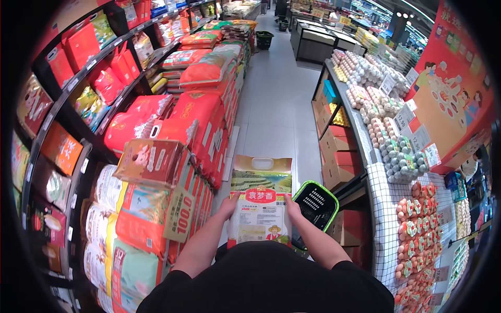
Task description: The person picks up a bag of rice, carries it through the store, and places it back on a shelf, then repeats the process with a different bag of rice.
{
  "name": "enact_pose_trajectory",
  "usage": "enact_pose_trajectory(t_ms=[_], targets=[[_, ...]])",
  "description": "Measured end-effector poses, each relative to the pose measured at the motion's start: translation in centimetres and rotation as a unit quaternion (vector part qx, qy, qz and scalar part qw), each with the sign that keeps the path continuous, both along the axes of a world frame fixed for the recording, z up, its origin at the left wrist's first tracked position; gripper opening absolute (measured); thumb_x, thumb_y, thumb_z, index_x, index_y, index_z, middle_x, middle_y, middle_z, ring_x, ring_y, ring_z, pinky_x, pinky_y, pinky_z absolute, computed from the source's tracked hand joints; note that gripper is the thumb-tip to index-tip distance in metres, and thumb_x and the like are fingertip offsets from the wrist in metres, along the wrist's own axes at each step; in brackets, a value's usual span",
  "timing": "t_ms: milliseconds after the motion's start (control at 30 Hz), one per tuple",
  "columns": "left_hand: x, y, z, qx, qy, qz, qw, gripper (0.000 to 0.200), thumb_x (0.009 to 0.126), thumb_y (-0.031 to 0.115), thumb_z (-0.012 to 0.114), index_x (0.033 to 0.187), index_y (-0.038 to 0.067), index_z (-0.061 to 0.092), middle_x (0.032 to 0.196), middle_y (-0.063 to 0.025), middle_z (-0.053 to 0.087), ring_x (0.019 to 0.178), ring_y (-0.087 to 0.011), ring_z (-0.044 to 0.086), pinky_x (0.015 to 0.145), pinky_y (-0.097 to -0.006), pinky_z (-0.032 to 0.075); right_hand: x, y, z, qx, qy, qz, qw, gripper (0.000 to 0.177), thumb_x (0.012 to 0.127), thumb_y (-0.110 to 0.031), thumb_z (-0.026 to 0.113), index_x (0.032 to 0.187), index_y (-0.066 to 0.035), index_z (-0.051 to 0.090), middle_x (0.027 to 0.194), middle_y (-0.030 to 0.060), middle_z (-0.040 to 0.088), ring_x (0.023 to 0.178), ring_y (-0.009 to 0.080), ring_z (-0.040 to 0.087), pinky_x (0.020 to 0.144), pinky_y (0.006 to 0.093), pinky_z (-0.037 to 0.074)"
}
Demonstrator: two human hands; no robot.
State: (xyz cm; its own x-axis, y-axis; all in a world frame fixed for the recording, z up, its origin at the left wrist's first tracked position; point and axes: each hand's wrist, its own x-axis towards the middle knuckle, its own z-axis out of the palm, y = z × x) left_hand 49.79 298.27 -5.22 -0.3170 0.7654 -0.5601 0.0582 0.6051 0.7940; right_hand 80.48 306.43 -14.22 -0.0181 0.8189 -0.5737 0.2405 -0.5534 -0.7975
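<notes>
A rice bag point(261, 201) with a red label, a green field picture and a handle slot at its top is held upright in front of my body. My left hand point(228, 204) grips its left side, and my right hand point(294, 209) grips its right side. Just right of the bag, behind my right forearm, is a black basket point(317, 204) with a bright green rim, partly hidden by the arm.
Stacked red rice bags point(201, 122) and a brown box point(148, 160) line the left, beside shelves point(78, 83) of packages. Egg trays point(399, 156) cover a table on the right, with cartons point(336, 156) beneath. A grey aisle floor point(271, 99) runs ahead to another basket point(264, 40).
</notes>
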Motion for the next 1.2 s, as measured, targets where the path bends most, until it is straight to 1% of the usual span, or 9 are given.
enact_pose_trajectory(t_ms=[167, 200, 233, 367, 567, 667, 833, 967, 1200], targets=[[-6.0, 7.3, 1.8, 0.032, 0.019, -0.054, 0.998, 0.071, 0.095, 0.059, 0.056, 0.126, -0.004, 0.06, 0.11, -0.0176, 0.07, 0.097, -0.0262, 0.068, 0.085, -0.0392, 0.052, -6.1, 5.0, 2.6, 0.013, 0.025, -0.052, 0.998, 0.075, 0.093, -0.063, 0.054, 0.121, 0.006, 0.065, 0.112, 0.0159, 0.07, 0.099, 0.0232, 0.066, 0.088, 0.0362, 0.05], [-7.5, 8.6, -0.7, 0.037, -0.008, -0.043, 0.998, 0.071, 0.095, 0.06, 0.056, 0.126, -0.004, 0.06, 0.109, -0.0176, 0.07, 0.097, -0.026, 0.068, 0.085, -0.039, 0.052, -7.1, 5.6, 2.5, 0.015, 0.037, -0.051, 0.998, 0.076, 0.093, -0.064, 0.053, 0.12, 0.006, 0.065, 0.112, 0.0164, 0.07, 0.1, 0.0239, 0.066, 0.088, 0.0366, 0.05], [-9.4, 10.1, -5.3, 0.041, -0.037, -0.032, 0.998, 0.071, 0.095, 0.06, 0.056, 0.126, -0.004, 0.06, 0.109, -0.0176, 0.07, 0.096, -0.0259, 0.069, 0.084, -0.0389, 0.052, -9.0, 5.2, 8.8, 0.008, -0.038, -0.022, 0.999, 0.08, 0.092, -0.067, 0.053, 0.118, 0.008, 0.066, 0.111, 0.0185, 0.07, 0.101, 0.0266, 0.066, 0.088, 0.0374, 0.05], [-12.9, 12.3, -7.6, 0.041, -0.096, 0.019, 0.994, 0.075, 0.094, 0.061, 0.056, 0.126, -0.007, 0.059, 0.109, -0.0188, 0.069, 0.096, -0.0253, 0.068, 0.084, -0.0379, 0.052, -12.5, 9.6, 7.6, 0.039, -0.139, 0.025, 0.989, 0.084, 0.089, -0.071, 0.053, 0.112, 0.009, 0.067, 0.108, 0.0215, 0.07, 0.099, 0.0292, 0.067, 0.087, 0.0386, 0.051], [-16.4, 14.8, -5.7, -0.01, -0.124, 0.05, 0.991, 0.077, 0.095, 0.06, 0.055, 0.126, -0.01, 0.056, 0.108, -0.0195, 0.069, 0.095, -0.0248, 0.068, 0.083, -0.0362, 0.052, -16.5, 14.2, 7.1, 0.027, -0.104, 0.051, 0.993, 0.086, 0.089, -0.071, 0.053, 0.113, 0.01, 0.066, 0.108, 0.0222, 0.069, 0.099, 0.0304, 0.067, 0.087, 0.0386, 0.051], [-18.1, 16.8, -9.7, 0.01, -0.089, 0.097, 0.991, 0.075, 0.095, 0.06, 0.055, 0.122, -0.01, 0.059, 0.105, -0.0188, 0.07, 0.091, -0.0252, 0.069, 0.08, -0.0368, 0.053, -18.6, 15.9, 10.8, 0.028, -0.11, 0.073, 0.991, 0.085, 0.089, -0.071, 0.053, 0.112, 0.01, 0.066, 0.107, 0.0223, 0.069, 0.098, 0.0294, 0.068, 0.087, 0.0379, 0.051], [-19.1, 20.2, -6.6, 0.021, -0.096, 0.101, 0.99, 0.076, 0.094, 0.061, 0.055, 0.123, -0.009, 0.059, 0.107, -0.0196, 0.069, 0.094, -0.0259, 0.069, 0.082, -0.0377, 0.053, -20.5, 21.9, 9.5, 0.033, -0.069, 0.096, 0.992, 0.085, 0.089, -0.071, 0.053, 0.113, 0.01, 0.066, 0.106, 0.0226, 0.07, 0.098, 0.0289, 0.068, 0.086, 0.0378, 0.051], [-20.4, 26.7, -8.5, 0.005, -0.055, 0.1, 0.993, 0.077, 0.095, 0.062, 0.054, 0.126, -0.009, 0.058, 0.109, -0.0205, 0.069, 0.097, -0.0266, 0.068, 0.083, -0.0375, 0.053, -20.7, 29.9, 4.8, 0.051, -0.061, 0.119, 0.99, 0.084, 0.089, -0.07, 0.054, 0.113, 0.01, 0.066, 0.103, 0.0217, 0.07, 0.098, 0.0286, 0.068, 0.086, 0.0374, 0.052], [-17.5, 39.2, -10.5, 0.031, -0.099, 0.117, 0.988, 0.081, 0.093, 0.064, 0.054, 0.128, -0.009, 0.056, 0.112, -0.0213, 0.068, 0.098, -0.0277, 0.068, 0.084, -0.0377, 0.053, -17.2, 43.1, 6.5, 0.026, -0.036, 0.125, 0.991, 0.082, 0.089, -0.069, 0.057, 0.114, 0.009, 0.066, 0.104, 0.0198, 0.071, 0.098, 0.0258, 0.068, 0.085, 0.0356, 0.052]])
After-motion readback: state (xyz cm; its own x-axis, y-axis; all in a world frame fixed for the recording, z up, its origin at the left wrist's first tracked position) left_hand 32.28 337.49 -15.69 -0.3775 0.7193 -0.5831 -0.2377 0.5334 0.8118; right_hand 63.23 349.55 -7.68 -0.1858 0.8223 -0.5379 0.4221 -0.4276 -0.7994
